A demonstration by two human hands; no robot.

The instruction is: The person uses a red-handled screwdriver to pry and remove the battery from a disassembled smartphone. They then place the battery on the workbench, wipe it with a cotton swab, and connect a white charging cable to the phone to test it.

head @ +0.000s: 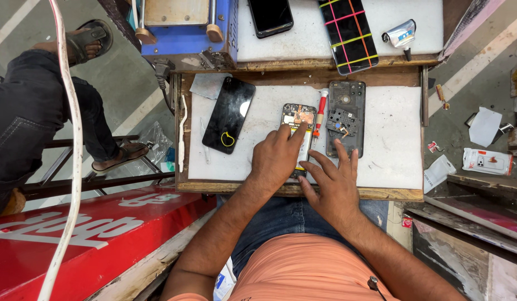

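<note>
White matting covers our wooden work tray (392, 192). Our left hand (276, 159) lies flat on the opened phone (299, 120), fingers together, index fingertip pressing its upper part. Our right hand (333, 181) rests beside it, fingers spread on the mat. That phone lies mid-tray, circuit board bared, left of a red screwdriver (321, 114) and a detached back cover (345, 117).

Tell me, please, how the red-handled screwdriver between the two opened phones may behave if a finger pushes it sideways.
The red-handled screwdriver looks slim and round, so it would probably roll across the smooth white mat rather than slide. It seems light and rigid, so a small push should move it. It lies close between the opened phone and the dark back cover, which would likely stop it.
</note>
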